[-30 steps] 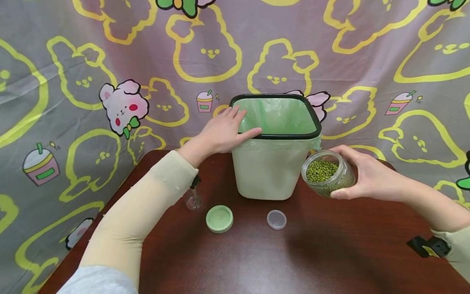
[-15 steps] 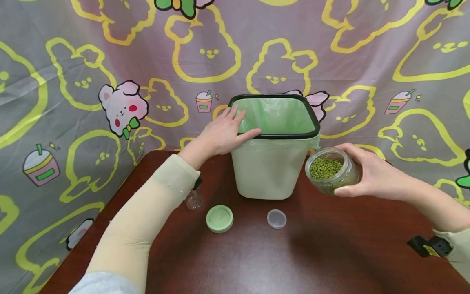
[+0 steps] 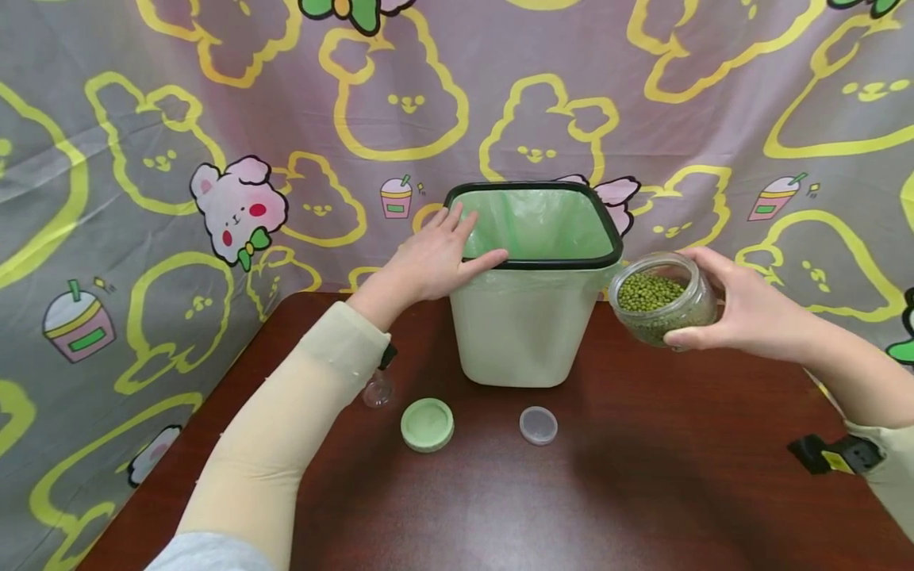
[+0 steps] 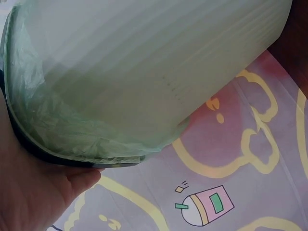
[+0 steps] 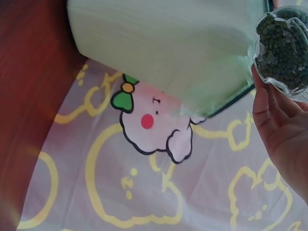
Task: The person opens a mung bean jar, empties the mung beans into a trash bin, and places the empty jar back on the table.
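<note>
A pale trash bin point(image 3: 524, 333) with a black rim and a green plastic liner point(image 3: 543, 226) stands at the back of the table. My left hand point(image 3: 432, 258) rests on the bin's left front corner, fingers spread and fairly straight, thumb along the front rim. In the left wrist view part of that hand point(image 4: 36, 192) touches the rim from outside. My right hand point(image 3: 750, 305) grips a clear glass jar point(image 3: 696, 313) of green mung beans point(image 3: 650, 293). The jar is raised above the table, right of the bin, its open mouth tilted towards the bin and the camera.
On the dark wooden table point(image 3: 493, 507) lie a light green lid point(image 3: 427, 424) and a small translucent lid point(image 3: 538, 426) in front of the bin. A small clear container point(image 3: 378, 391) sits partly behind my left wrist. A cartoon-patterned cloth point(image 3: 407, 71) hangs behind and at the sides.
My right hand has lifted the jar of mung beans up and moved it rightward, slightly away from the bin. The left hand stays at the rim.
</note>
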A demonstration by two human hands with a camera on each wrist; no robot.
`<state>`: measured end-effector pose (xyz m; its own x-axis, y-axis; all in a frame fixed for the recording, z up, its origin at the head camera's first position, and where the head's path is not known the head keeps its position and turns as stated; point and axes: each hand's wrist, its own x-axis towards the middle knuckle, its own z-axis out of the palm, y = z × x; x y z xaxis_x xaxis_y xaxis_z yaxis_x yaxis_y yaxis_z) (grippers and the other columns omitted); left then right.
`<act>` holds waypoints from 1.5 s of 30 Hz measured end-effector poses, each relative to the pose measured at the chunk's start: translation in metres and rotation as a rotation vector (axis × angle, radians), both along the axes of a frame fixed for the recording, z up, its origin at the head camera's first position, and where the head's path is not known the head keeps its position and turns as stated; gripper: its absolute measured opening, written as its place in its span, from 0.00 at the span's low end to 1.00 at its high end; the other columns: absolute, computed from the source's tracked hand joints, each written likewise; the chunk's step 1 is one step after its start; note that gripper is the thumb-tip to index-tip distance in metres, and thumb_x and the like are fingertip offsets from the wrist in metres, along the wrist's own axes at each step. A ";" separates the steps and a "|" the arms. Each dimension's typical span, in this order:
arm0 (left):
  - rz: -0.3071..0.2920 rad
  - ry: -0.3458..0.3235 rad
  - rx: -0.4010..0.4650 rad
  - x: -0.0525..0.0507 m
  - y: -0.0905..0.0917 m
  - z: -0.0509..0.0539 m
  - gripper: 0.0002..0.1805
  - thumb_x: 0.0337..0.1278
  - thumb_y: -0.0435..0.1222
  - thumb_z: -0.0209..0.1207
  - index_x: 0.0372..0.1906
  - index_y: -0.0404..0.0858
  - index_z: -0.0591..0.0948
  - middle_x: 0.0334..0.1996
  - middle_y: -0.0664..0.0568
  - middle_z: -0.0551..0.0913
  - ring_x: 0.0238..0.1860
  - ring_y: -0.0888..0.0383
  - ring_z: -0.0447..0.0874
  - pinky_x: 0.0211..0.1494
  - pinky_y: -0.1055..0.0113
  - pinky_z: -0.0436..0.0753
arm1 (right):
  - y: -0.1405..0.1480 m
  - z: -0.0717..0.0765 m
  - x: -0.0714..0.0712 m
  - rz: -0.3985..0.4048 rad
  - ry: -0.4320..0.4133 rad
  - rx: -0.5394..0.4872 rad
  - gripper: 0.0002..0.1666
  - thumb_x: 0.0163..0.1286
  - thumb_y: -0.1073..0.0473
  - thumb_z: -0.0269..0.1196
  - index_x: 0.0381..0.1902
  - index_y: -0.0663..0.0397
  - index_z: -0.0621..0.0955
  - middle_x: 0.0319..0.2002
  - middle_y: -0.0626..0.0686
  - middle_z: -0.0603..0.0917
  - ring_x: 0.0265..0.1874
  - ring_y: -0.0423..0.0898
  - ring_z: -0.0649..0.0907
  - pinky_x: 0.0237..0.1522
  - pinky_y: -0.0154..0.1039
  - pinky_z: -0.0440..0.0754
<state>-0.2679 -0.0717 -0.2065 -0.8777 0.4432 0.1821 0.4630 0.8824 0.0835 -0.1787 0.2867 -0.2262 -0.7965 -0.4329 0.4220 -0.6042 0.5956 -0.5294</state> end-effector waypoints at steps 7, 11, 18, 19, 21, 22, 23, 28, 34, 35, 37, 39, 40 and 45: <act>-0.002 -0.014 0.009 0.000 0.000 0.000 0.53 0.58 0.73 0.35 0.77 0.41 0.52 0.77 0.43 0.46 0.76 0.46 0.41 0.70 0.47 0.58 | 0.006 0.011 -0.008 -0.088 -0.006 -0.020 0.44 0.39 0.70 0.78 0.57 0.58 0.73 0.39 0.36 0.81 0.36 0.32 0.79 0.37 0.22 0.69; -0.005 -0.013 0.014 0.001 -0.001 0.000 0.52 0.59 0.73 0.35 0.77 0.41 0.52 0.77 0.43 0.45 0.76 0.46 0.41 0.70 0.47 0.58 | 0.008 0.017 -0.015 -0.109 -0.008 -0.033 0.43 0.42 0.70 0.77 0.58 0.57 0.72 0.39 0.35 0.81 0.35 0.32 0.79 0.37 0.23 0.69; -0.002 0.009 0.010 0.001 0.000 -0.001 0.51 0.59 0.72 0.36 0.76 0.40 0.55 0.76 0.42 0.47 0.75 0.46 0.43 0.69 0.47 0.60 | 0.006 0.036 -0.024 -0.146 -0.020 -0.043 0.41 0.46 0.69 0.76 0.58 0.54 0.72 0.35 0.37 0.82 0.33 0.34 0.79 0.34 0.24 0.70; -0.002 0.013 0.010 0.001 0.000 -0.001 0.51 0.59 0.72 0.36 0.76 0.41 0.55 0.76 0.43 0.47 0.75 0.46 0.43 0.68 0.47 0.61 | 0.005 0.039 -0.025 -0.150 -0.026 -0.046 0.40 0.47 0.69 0.75 0.58 0.54 0.71 0.34 0.38 0.82 0.32 0.34 0.80 0.34 0.25 0.71; -0.001 0.018 0.008 0.001 0.000 -0.001 0.51 0.59 0.72 0.36 0.76 0.41 0.56 0.76 0.43 0.48 0.75 0.47 0.44 0.68 0.47 0.62 | 0.004 0.044 -0.027 -0.170 -0.030 -0.040 0.40 0.48 0.68 0.75 0.59 0.53 0.71 0.34 0.40 0.81 0.32 0.35 0.79 0.32 0.25 0.71; -0.001 0.022 0.007 0.001 0.000 -0.001 0.51 0.59 0.72 0.36 0.76 0.41 0.56 0.76 0.43 0.49 0.75 0.46 0.44 0.68 0.47 0.62 | 0.003 0.047 -0.028 -0.184 -0.023 -0.030 0.40 0.49 0.66 0.75 0.59 0.53 0.71 0.32 0.41 0.80 0.30 0.35 0.78 0.30 0.26 0.70; -0.001 0.024 0.004 0.001 0.000 -0.001 0.51 0.59 0.72 0.36 0.76 0.41 0.57 0.76 0.43 0.49 0.75 0.47 0.44 0.68 0.47 0.62 | 0.003 0.049 -0.030 -0.190 -0.020 -0.028 0.40 0.49 0.65 0.75 0.60 0.53 0.71 0.31 0.43 0.80 0.28 0.36 0.77 0.29 0.27 0.70; 0.001 0.027 -0.008 0.001 0.000 -0.001 0.51 0.59 0.73 0.35 0.76 0.41 0.56 0.76 0.43 0.49 0.75 0.47 0.44 0.68 0.46 0.62 | 0.002 0.056 -0.038 -0.225 -0.019 -0.017 0.41 0.51 0.62 0.75 0.62 0.54 0.69 0.30 0.44 0.78 0.28 0.36 0.76 0.28 0.28 0.69; 0.002 0.016 -0.006 0.001 -0.001 -0.002 0.52 0.58 0.74 0.35 0.76 0.42 0.56 0.76 0.43 0.48 0.75 0.46 0.44 0.65 0.44 0.65 | 0.001 0.062 -0.050 -0.233 -0.040 -0.006 0.38 0.54 0.59 0.74 0.59 0.55 0.70 0.34 0.43 0.79 0.30 0.37 0.77 0.28 0.30 0.70; 0.003 0.015 -0.004 0.001 -0.001 -0.002 0.52 0.58 0.74 0.35 0.76 0.42 0.56 0.76 0.43 0.48 0.75 0.46 0.44 0.65 0.44 0.65 | 0.000 0.064 -0.052 -0.235 -0.039 -0.001 0.37 0.54 0.59 0.74 0.59 0.56 0.70 0.34 0.45 0.79 0.30 0.37 0.77 0.29 0.29 0.69; 0.003 0.014 -0.002 0.001 -0.001 -0.003 0.52 0.58 0.73 0.35 0.76 0.42 0.56 0.76 0.43 0.48 0.75 0.46 0.43 0.66 0.44 0.65 | -0.002 0.068 -0.057 -0.241 -0.036 0.012 0.38 0.54 0.57 0.74 0.59 0.58 0.69 0.34 0.48 0.79 0.30 0.37 0.76 0.30 0.29 0.69; 0.002 0.014 -0.001 0.001 -0.001 -0.002 0.51 0.58 0.73 0.35 0.76 0.42 0.56 0.76 0.43 0.47 0.75 0.46 0.43 0.66 0.45 0.64 | -0.005 0.071 -0.061 -0.242 -0.045 0.023 0.38 0.55 0.56 0.74 0.59 0.59 0.69 0.35 0.51 0.79 0.30 0.38 0.76 0.30 0.29 0.69; 0.000 0.015 -0.001 0.001 -0.001 -0.002 0.51 0.59 0.73 0.35 0.76 0.41 0.56 0.76 0.42 0.47 0.75 0.46 0.43 0.66 0.45 0.64 | -0.006 0.073 -0.063 -0.244 -0.051 0.030 0.38 0.55 0.55 0.74 0.59 0.59 0.68 0.34 0.52 0.78 0.29 0.38 0.76 0.29 0.30 0.69; -0.003 0.017 -0.004 0.001 -0.001 -0.002 0.51 0.59 0.73 0.35 0.76 0.41 0.55 0.76 0.42 0.46 0.75 0.46 0.43 0.67 0.46 0.63 | -0.015 0.080 -0.072 -0.253 -0.077 0.074 0.37 0.56 0.50 0.73 0.56 0.58 0.68 0.32 0.55 0.74 0.26 0.44 0.72 0.26 0.35 0.67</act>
<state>-0.2667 -0.0725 -0.2082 -0.8729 0.4470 0.1956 0.4674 0.8811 0.0719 -0.2510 0.2713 -0.1465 -0.9118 -0.2434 0.3307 -0.3910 0.7610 -0.5177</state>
